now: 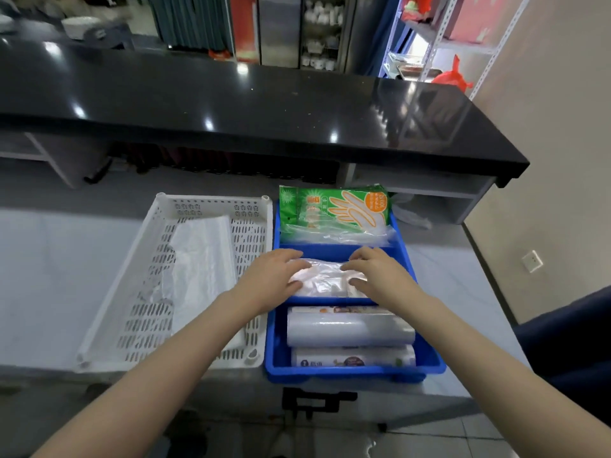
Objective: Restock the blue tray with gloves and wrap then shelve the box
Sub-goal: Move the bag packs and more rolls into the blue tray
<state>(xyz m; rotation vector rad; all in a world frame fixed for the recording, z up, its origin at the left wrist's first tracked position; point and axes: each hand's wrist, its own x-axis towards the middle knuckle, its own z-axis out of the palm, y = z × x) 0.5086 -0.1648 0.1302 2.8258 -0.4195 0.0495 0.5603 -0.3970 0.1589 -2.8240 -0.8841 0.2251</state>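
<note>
Both hands press a clear pack of gloves into the middle compartment of the blue plastic tray [429, 365].

I have my left hand [274, 276] and right hand [373, 269] resting flat on the crinkly clear plastic glove pack [325, 280] at centre frame, fingers spread and pressing, not clamped around it. Toward the top of the tray, a green printed glove packet [330, 206] lies over its far compartment; toward the bottom, two rolls of clear wrap [350, 328] fill the near one. So restocking looks nearly done to me. Left of centre, the white perforated plastic basket [205, 206] holds only a thin white bag [201, 256]. I see no box here, so I judge that shelving it is the step left.
</note>
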